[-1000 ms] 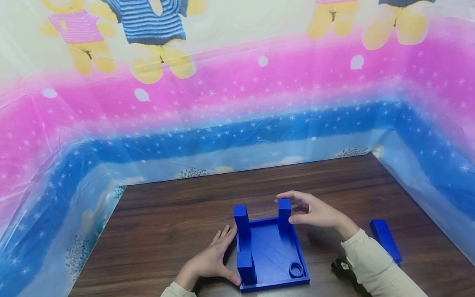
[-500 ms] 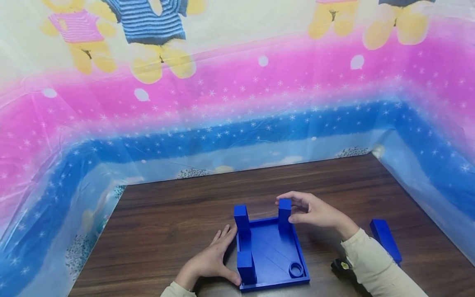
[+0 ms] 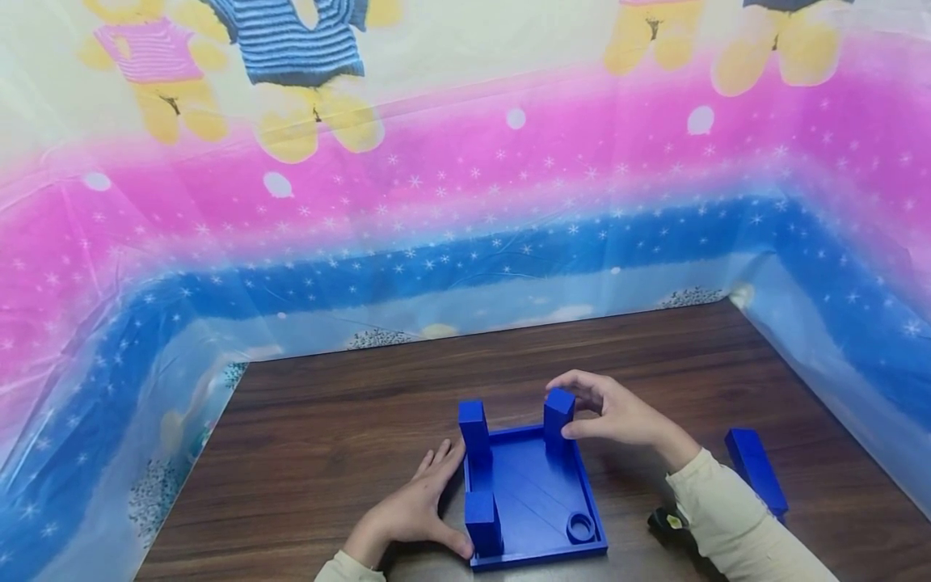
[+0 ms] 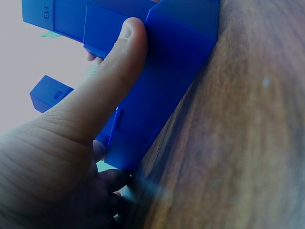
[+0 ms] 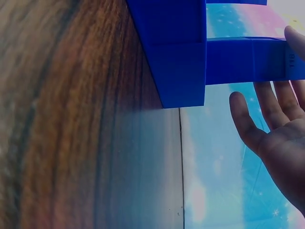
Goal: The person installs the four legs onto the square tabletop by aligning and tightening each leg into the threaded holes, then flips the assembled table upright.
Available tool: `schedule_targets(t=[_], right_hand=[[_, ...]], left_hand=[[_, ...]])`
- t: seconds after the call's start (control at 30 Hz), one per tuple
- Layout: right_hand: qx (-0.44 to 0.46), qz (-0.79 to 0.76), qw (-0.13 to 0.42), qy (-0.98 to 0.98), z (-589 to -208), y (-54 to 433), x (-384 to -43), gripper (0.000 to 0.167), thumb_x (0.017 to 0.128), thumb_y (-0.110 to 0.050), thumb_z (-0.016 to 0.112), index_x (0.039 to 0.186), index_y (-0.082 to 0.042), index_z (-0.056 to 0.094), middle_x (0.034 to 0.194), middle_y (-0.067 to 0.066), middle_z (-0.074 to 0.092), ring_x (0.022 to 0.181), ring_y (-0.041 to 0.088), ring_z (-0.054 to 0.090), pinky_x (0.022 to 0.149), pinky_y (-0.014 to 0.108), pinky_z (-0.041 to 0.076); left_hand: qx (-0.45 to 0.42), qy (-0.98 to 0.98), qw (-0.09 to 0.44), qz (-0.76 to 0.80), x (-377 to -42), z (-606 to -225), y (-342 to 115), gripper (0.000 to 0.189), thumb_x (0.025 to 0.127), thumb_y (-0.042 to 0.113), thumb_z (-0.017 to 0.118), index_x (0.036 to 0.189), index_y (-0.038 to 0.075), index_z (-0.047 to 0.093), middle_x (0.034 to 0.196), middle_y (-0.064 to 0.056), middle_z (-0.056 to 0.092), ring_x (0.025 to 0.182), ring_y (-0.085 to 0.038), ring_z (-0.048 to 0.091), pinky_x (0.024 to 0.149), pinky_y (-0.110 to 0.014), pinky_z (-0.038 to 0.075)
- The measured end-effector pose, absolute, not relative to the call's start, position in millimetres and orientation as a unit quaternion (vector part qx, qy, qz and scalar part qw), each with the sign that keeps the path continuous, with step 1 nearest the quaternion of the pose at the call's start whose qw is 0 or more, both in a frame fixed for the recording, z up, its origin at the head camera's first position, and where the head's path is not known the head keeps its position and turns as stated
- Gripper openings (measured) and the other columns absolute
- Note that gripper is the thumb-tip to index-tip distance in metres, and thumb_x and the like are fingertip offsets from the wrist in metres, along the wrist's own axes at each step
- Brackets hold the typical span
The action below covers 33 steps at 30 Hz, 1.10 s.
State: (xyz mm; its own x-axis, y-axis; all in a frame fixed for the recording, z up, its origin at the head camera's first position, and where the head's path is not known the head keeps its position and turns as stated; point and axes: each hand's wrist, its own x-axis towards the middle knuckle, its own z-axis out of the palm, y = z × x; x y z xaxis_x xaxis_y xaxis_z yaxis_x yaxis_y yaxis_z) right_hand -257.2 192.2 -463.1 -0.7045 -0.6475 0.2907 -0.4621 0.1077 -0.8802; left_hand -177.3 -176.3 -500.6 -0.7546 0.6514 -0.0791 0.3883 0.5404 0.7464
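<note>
A shallow blue tray [image 3: 534,489] lies on the table, with blue rectangular posts upright at three corners. My right hand [image 3: 621,412] pinches the far-right post [image 3: 558,420] near its top, thumb on the near side and fingers behind. That post [image 5: 243,59] rises from the tray corner in the right wrist view. My left hand [image 3: 418,505] lies along the tray's left side with fingers stretched out. Its thumb [image 4: 116,71] touches the near-left corner, by the near-left post [image 3: 483,521]. The far-left post [image 3: 474,432] stands free of both hands. A round socket [image 3: 580,527] sits in the near-right corner.
Another blue block [image 3: 756,470] lies on the dark wooden table [image 3: 349,412] at the right, beyond my right sleeve. A small black object with a yellow mark [image 3: 665,521] is beside that sleeve. A patterned cloth [image 3: 451,202] hangs behind the table.
The far-right post has turned a little in my right hand, its top now set at an angle. The right fingers have shifted slightly with it. My left hand and the tray have stayed put.
</note>
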Motion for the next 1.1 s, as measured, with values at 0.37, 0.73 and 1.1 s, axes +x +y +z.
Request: schedule_targets(t=[0.37,0.73,1.1], right_hand=[[-0.356,-0.567,0.073,0.739,-464,187,-255,0.053,0.088,-0.003,0.084,0.135,-0.007,0.061,0.128,0.010,0.068,0.109,0.020,0.069,0.090,0.044,0.060],[-0.337,-0.575,0.086,0.740,-466,185,-254,0.053,0.089,-0.006,0.085,0.135,0.002,0.058,0.119,0.012,0.070,0.106,0.024,0.069,0.090,0.046,0.061],[-0.324,-0.585,0.060,0.741,-468,181,-254,0.043,0.086,-0.004,0.086,0.123,-0.006,0.063,0.110,0.011,0.071,0.097,0.025,0.070,0.084,0.041,0.062]], left_hand=[[0.301,0.862,0.176,0.368,-178,-500,-176,0.140,0.069,0.039,0.100,0.166,-0.007,0.010,0.173,-0.027,0.006,0.160,-0.041,-0.006,0.126,-0.064,-0.004],[0.297,0.862,0.177,0.370,-177,-501,-176,0.140,0.068,0.035,0.101,0.166,-0.006,0.009,0.173,-0.027,0.006,0.160,-0.041,-0.006,0.126,-0.064,-0.004],[0.296,0.858,0.181,0.377,-177,-501,-176,0.141,0.069,0.037,0.101,0.166,-0.005,0.008,0.173,-0.027,0.005,0.160,-0.041,-0.007,0.126,-0.063,-0.006]])
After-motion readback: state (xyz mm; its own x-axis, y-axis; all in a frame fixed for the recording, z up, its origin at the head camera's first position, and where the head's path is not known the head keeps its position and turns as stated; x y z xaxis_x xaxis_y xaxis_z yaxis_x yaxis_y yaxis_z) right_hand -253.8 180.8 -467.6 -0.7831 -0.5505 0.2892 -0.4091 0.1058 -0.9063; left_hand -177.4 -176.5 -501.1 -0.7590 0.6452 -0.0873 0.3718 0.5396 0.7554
